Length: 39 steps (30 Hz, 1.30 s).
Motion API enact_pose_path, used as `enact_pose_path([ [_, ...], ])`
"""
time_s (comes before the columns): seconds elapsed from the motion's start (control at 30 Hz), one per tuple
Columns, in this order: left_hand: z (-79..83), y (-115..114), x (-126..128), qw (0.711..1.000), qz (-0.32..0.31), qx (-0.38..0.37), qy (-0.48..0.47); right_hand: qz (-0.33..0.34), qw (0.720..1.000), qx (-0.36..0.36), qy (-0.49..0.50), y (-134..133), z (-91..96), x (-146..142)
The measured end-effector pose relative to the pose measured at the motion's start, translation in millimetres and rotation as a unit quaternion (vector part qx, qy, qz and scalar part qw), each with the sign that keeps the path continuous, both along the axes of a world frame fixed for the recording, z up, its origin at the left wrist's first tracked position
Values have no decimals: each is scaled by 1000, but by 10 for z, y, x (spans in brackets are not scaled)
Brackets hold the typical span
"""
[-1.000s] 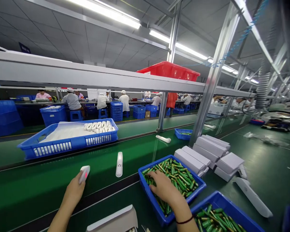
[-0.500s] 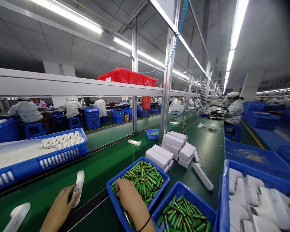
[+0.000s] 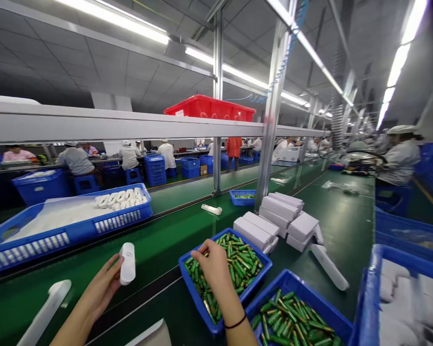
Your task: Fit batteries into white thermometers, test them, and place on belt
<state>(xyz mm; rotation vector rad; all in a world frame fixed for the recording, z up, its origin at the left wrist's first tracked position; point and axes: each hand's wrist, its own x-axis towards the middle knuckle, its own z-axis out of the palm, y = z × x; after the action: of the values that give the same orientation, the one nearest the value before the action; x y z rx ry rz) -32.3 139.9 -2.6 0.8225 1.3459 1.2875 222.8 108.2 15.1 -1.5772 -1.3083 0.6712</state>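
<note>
My left hand grips a white elongated plastic housing by its side, with an oval mark near its upper end. It is held above the green belt. Over a blue bin full of green and gold cylinders, my right hand has its thumb and fingers pinched together. Whatever lies between those fingertips is too small or hidden to name. A second blue bin of similar cylinders stands to the right, partly cut off by the frame edge.
White boxes are stacked behind the bins, with a white housing beside them. Left stands a blue crate of white parts. More white pieces lie on the belt. A metal post rises ahead; co-workers sit beyond.
The view has swung left, so things sit further right. My right hand has lifted from among the cylinders. My left hand has turned the white housing, which now shows another face.
</note>
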Motion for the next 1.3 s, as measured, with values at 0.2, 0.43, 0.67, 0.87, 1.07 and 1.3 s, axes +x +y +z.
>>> enact_pose_path([
  [0.2,665,-732,122,957,-32,56,-284,123,983,14,136,-273,329,-261],
  [0.43,806,-1032,304,897,-70,161,-406,258,943,146,155,-857,515,-787],
  [0.67,842,-1172,421,870,-30,248,-424,246,826,465,-204,-963,280,-1009],
  [0.87,809,-1189,397,860,-67,313,-396,365,860,344,-90,-1017,379,-991],
  [1.07,753,-1213,427,864,-163,341,-331,359,910,-38,203,-1017,520,-1027],
  [1.3,777,-1173,427,878,-93,320,-342,366,881,50,295,-943,637,-807],
])
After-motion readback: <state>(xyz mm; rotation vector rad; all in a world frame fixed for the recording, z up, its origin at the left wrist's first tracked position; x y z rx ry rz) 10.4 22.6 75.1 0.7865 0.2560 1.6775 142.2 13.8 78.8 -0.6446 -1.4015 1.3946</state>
